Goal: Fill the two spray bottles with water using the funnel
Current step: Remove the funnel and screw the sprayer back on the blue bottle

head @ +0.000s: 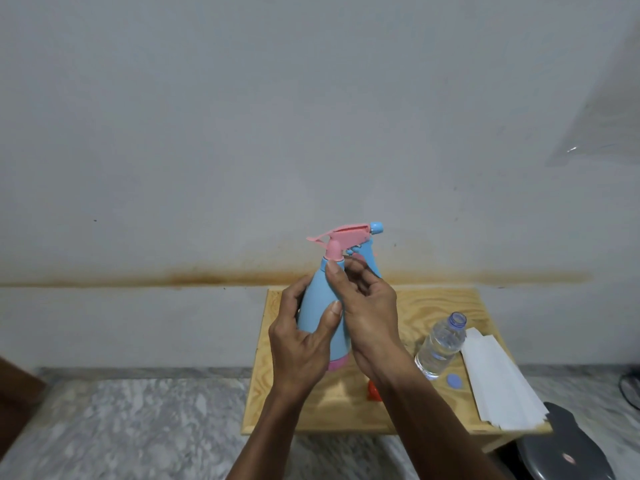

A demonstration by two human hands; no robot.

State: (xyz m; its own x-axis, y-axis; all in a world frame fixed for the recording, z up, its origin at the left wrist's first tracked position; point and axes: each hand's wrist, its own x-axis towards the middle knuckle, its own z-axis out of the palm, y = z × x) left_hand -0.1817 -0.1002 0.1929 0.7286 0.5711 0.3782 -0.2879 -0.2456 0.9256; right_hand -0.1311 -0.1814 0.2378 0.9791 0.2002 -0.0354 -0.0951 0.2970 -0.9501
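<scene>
Spray bottle [320, 306]: blue conical body, pink base band, pink trigger head [343, 239] with blue nozzle tip. Held upright in the air above the wooden surface [433, 306], in front of the wall. Hard moulded plastic, so judged stiff and smooth; whether it holds water cannot be told, the body being opaque. Likely light if empty.

Left hand [301, 337]: fingers curled round the lower body, thumb pressed flat on the front. A sound hold, since the cone widens downward and resists slipping.

Right hand [367, 306]: thumb and fingers pinch at the neck collar, just under the pink head. Judged to be a twisting grip on the screw collar; the trigger itself looks thin and is a poor place to pull.

Outward: a clear water bottle [440, 348], uncapped and upright, stands on the surface to the right, its blue cap [453, 380] lying just beside it. Something orange [374, 393] is mostly hidden behind the right wrist. White sheets [495, 379] lie at the right edge.
</scene>
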